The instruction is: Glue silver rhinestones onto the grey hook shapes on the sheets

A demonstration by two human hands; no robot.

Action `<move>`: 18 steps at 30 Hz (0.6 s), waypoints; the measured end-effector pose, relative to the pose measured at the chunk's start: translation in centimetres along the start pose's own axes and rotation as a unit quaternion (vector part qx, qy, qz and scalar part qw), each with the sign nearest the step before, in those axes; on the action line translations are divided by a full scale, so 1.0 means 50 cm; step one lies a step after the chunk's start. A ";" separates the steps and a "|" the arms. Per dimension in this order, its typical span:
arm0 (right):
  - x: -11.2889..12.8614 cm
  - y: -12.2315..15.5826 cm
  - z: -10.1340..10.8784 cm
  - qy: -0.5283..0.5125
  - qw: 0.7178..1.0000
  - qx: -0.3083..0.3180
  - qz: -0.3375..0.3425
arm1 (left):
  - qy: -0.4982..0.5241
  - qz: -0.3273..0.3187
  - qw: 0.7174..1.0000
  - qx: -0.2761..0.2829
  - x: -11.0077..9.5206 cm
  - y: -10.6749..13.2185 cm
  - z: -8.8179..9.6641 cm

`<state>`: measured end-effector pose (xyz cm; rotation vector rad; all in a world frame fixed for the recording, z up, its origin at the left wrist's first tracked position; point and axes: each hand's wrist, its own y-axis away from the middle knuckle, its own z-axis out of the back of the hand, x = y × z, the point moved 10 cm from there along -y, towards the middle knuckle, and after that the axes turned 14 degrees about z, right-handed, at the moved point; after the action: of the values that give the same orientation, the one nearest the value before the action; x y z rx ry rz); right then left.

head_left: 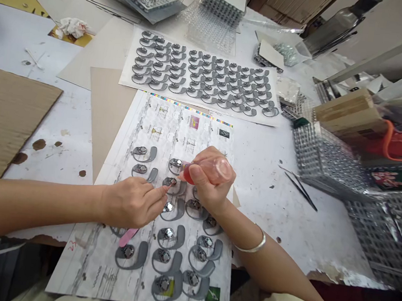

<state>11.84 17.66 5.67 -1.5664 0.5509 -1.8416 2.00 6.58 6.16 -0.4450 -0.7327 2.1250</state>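
My left hand [132,204] is closed in a pinch around a thin pink stick [127,237], whose tip touches a small shiny stone on a grey curved part [170,184]. My right hand [209,177] is wrapped around a small clear bottle with a red tip [216,169], pointed down at that same part. Several more grey curved parts [169,236], each with a shiny stone, lie in rows on a printed paper sheet [189,125] under both hands. A silver bangle [253,245] is on my right wrist.
A white sheet [205,74] farther back holds many more grey parts in rows. Black tweezers [299,187] lie to the right. Clear plastic trays [324,156] stack at the right, more trays [214,20] at the back. Brown cardboard [3,118] lies left.
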 end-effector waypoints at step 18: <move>0.035 -0.012 0.001 0.029 0.995 0.005 0.096 | 0.005 0.002 1.000 0.001 0.000 -0.001 0.001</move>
<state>11.64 16.84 7.31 -1.4048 0.6937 -1.7465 2.03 6.58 6.22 -0.4559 -0.7258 2.1254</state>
